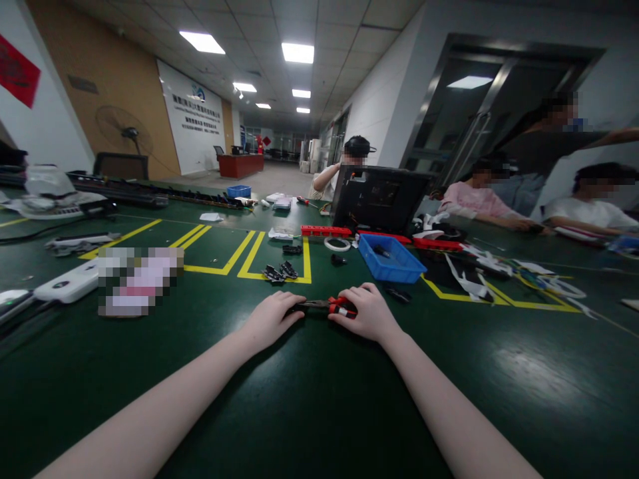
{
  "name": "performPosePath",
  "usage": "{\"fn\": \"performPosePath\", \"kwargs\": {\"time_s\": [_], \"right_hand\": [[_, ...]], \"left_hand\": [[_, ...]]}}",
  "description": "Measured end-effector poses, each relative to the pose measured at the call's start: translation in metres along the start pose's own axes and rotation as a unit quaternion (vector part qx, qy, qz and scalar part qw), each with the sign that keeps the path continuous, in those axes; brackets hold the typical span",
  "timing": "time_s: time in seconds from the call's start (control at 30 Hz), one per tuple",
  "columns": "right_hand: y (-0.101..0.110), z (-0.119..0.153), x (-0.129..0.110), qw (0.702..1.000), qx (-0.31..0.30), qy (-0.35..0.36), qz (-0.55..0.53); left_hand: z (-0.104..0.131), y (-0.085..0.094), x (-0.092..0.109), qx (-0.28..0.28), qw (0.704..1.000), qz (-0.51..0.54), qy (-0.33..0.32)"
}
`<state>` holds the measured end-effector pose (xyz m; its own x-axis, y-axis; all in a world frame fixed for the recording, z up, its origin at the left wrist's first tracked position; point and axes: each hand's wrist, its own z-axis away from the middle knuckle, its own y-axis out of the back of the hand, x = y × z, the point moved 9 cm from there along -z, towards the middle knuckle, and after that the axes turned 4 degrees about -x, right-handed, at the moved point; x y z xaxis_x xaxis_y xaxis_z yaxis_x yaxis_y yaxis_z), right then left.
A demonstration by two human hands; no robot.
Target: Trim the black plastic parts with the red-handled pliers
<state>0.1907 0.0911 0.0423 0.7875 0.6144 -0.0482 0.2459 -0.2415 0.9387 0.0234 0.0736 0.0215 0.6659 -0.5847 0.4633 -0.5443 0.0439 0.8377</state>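
Pliers with red handles [315, 304] lie level just above the green table, their long jaws pointing left. My right hand [370, 313] is wrapped round the handles. At the jaw tips, the fingers of my left hand [272, 317] are pinched together; a small dark bit shows there, too hidden to name. Ahead of my hands, a cluster of small black parts [280, 271] sits inside a yellow taped outline. Another black part [292, 250] lies behind it, and a dark piece [338, 259] is to its right.
A blue bin [397, 271] holding a dark item stands ahead right, near a white ring [337, 244] and a red strip [325, 231]. Behind rises a large black panel [374, 199]. Cables [544, 283] lie right, a white power strip [67, 279] left. Several people sit or stand beyond.
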Motion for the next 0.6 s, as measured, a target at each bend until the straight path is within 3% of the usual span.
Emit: {"fn": "performPosePath", "kwargs": {"time_s": [0.6], "right_hand": [[0.0008, 0.001, 0.0, 1.0, 0.011, -0.004, 0.006]], "left_hand": [[-0.0008, -0.0031, -0.0012, -0.004, 1.0, -0.02, -0.017]]}}
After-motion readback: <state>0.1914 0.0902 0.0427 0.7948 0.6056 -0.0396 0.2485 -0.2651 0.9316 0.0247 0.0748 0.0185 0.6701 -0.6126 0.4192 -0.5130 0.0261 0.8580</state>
